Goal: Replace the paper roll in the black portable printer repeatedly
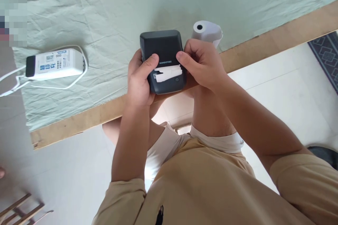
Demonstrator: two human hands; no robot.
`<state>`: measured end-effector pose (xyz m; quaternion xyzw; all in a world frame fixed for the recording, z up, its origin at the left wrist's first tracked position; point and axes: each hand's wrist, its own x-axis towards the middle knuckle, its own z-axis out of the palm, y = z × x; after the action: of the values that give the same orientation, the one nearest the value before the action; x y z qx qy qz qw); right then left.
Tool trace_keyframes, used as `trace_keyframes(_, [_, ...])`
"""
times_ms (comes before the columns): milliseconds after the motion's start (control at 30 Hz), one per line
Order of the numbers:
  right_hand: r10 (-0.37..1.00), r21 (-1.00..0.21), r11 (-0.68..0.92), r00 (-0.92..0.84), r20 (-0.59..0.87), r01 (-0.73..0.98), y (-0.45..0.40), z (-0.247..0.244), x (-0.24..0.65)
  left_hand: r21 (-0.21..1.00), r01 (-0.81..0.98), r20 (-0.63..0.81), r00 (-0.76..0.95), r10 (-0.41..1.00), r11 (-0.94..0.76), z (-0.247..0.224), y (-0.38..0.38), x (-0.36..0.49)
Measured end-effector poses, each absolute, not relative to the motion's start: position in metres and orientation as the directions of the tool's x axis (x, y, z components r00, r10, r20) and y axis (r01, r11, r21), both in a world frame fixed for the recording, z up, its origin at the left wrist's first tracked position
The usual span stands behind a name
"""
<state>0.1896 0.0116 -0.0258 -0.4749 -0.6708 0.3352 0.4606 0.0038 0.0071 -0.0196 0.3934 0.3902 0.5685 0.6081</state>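
A small black label printer [161, 47] is held between both hands over the table's near edge, its top face toward me. Torn white paper [169, 73] sticks out of its slot. My left hand [141, 77] wraps its left side, thumb lying on the front face. My right hand [202, 61] grips the right side, thumb near the printed brand name and fingers curled at the edge. Just beyond the right hand, a white paper roll [207, 31] with a dark core lies on the cloth, partly hidden by that hand.
A pale green cloth [111, 14] covers the table, with a bare wooden edge [79, 121] toward me. At left lies a white power strip [56, 64] with white cables. A wooden stool [22, 209] stands on the floor at lower left, and a patterned mat [326, 58] lies at right.
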Motion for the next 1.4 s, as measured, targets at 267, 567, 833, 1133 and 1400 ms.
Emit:
trace_keyframes(267, [0.944,-0.879,0.329,-0.126,0.304,0.344,0.010,-0.024,0.189,0.919,-0.393,-0.043,0.016,0.999,0.046,-0.011,-0.001,0.011])
trace_keyframes(567, [0.952,-0.897,0.307,-0.103,0.290,0.318,0.007,-0.021,0.189,0.939,-0.337,-0.055,0.047,0.997,0.068,-0.011,-0.001,0.008])
trace_keyframes(833, [0.960,-0.912,0.281,-0.094,0.265,0.298,0.004,-0.019,0.189,0.928,-0.368,-0.043,0.056,0.998,0.061,-0.015,0.001,0.003])
trace_keyframes(1133, [0.955,-0.917,0.294,-0.122,0.270,0.270,0.007,-0.017,0.192,0.921,-0.380,-0.057,0.074,0.996,0.081,-0.012,-0.001,0.005])
trace_keyframes(1400, [0.961,-0.919,0.276,-0.086,0.262,0.280,0.002,-0.015,0.190,0.930,-0.359,-0.058,0.072,0.996,0.080,-0.010,-0.005,0.005])
